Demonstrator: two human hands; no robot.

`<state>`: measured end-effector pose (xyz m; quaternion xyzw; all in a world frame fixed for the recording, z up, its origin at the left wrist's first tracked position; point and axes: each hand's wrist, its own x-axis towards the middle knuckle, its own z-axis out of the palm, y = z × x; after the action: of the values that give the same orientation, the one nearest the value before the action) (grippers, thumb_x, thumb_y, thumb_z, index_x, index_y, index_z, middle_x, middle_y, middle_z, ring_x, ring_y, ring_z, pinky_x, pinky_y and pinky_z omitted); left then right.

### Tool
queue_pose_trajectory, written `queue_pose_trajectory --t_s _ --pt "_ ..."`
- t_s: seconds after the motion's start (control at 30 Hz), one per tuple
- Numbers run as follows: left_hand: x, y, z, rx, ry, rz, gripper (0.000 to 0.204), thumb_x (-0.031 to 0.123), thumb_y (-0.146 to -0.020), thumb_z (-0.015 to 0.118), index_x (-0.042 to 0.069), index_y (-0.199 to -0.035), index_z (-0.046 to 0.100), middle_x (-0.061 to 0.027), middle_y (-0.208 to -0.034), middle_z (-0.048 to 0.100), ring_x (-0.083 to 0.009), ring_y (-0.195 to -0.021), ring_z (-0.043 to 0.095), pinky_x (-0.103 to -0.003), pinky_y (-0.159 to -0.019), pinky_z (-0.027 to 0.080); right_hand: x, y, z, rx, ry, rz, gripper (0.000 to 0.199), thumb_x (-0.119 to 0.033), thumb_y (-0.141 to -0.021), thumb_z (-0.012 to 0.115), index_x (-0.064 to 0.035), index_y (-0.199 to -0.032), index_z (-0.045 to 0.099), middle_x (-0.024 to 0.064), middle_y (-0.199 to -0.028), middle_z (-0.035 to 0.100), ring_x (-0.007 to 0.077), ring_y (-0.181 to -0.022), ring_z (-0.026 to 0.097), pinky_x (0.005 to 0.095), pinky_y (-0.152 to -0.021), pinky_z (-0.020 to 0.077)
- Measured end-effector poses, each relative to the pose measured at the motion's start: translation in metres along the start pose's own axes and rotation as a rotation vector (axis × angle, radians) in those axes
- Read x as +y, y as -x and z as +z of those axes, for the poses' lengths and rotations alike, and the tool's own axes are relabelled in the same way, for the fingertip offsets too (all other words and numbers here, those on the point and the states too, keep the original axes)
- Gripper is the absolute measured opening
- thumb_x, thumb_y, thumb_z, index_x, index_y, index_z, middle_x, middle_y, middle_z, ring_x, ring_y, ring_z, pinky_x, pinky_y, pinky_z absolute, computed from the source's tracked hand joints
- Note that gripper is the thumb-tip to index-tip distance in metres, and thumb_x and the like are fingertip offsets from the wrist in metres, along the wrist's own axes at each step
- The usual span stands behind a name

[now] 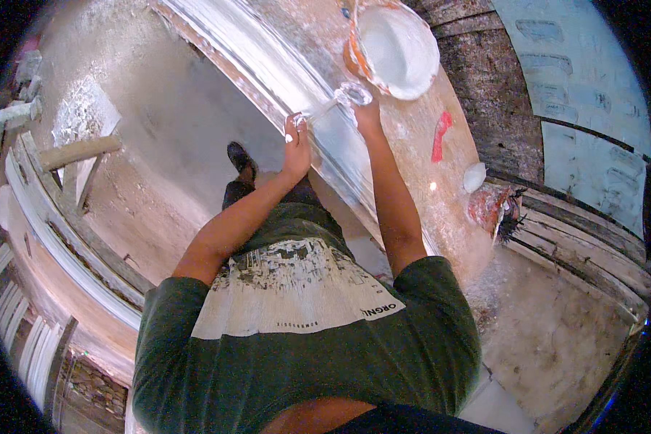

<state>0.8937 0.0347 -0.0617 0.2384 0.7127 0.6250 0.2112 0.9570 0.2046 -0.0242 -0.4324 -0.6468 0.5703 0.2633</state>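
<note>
A long pale moulding (pixel 289 76) with a wet, glossy surface runs diagonally along the table edge. My right hand (pixel 367 116) is closed around a lumpy white-coated thing (pixel 353 94) over the moulding; its kind is hidden by the coating. From there a thin pale strip (pixel 320 111) reaches across to my left hand (pixel 296 148). My left hand is at the moulding's near-left edge, white smears on its fingers, closed at the strip's end. Beyond my right hand, an orange-rimmed bucket (pixel 398 54) holds white paste.
On the brown table (pixel 412 155) lie a red strip (pixel 440 136), a white lump (pixel 474 177) and a reddish container with dark bristles (pixel 493 210). Another bench with long mouldings (pixel 61 224) stands at the left, near a wooden beam (pixel 79 153). Weathered boards (pixel 495 79) line the right.
</note>
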Motion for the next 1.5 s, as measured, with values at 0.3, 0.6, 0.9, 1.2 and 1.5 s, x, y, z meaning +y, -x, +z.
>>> queue_pose_trajectory --t_s 0.3,0.6,0.9,1.2,1.5 --pt "0.046 0.198 0.087 -0.055 0.104 -0.287 0.024 0.018 -0.097 0.032 -0.001 -0.112 0.037 -0.0119 -0.098 0.043 -0.0193 -0.091 0.042 -0.03 -0.086 0.034 0.051 0.132 -0.154 -0.125 0.188 0.038 0.029 -0.005 -0.071 0.067 0.0013 -0.099 0.062 0.0082 -0.094 0.066 0.0155 -0.086 0.062 0.0283 -0.078 0.0473" --pt "0.031 0.381 0.19 -0.312 0.165 -0.167 0.028 0.015 -0.096 0.033 0.0 -0.119 0.029 -0.0131 -0.1 0.038 -0.0195 -0.093 0.038 -0.031 -0.088 0.032 0.115 0.262 -0.321 -0.085 0.114 0.085 0.037 -0.014 -0.073 0.072 0.0014 -0.104 0.061 0.0082 -0.097 0.065 0.0143 -0.086 0.061 0.0275 -0.079 0.0468" --pt "0.039 0.521 0.292 -0.224 0.049 0.01 0.028 0.02 -0.096 0.032 -0.003 -0.112 0.036 -0.0208 -0.104 0.041 -0.034 -0.099 0.041 -0.041 -0.088 0.033 0.162 0.364 -0.465 0.044 0.324 0.103 0.029 -0.007 -0.076 0.064 0.0003 -0.104 0.062 0.0068 -0.1 0.065 0.0151 -0.09 0.061 0.0277 -0.081 0.0461" --pt "0.027 0.703 0.41 -0.413 0.054 -0.005 0.036 0.014 -0.093 0.036 -0.008 -0.12 0.029 -0.0251 -0.118 0.034 -0.0404 -0.109 0.035 -0.046 -0.096 0.028 0.24 0.489 -0.641 0.042 0.228 0.092 0.033 -0.013 -0.076 0.068 -0.0007 -0.105 0.062 0.0065 -0.101 0.065 0.0154 -0.092 0.06 0.0291 -0.085 0.0455" --pt "0.027 0.844 0.48 -0.485 -0.078 0.169 0.038 0.003 -0.09 0.038 -0.009 -0.123 0.027 -0.0256 -0.122 0.03 -0.0431 -0.113 0.031 -0.052 -0.098 0.023 0.261 0.593 -0.751 0.081 0.253 0.165 0.033 -0.014 -0.074 0.068 -0.0016 -0.104 0.062 0.0054 -0.099 0.065 0.0162 -0.091 0.06 0.0294 -0.083 0.0457"
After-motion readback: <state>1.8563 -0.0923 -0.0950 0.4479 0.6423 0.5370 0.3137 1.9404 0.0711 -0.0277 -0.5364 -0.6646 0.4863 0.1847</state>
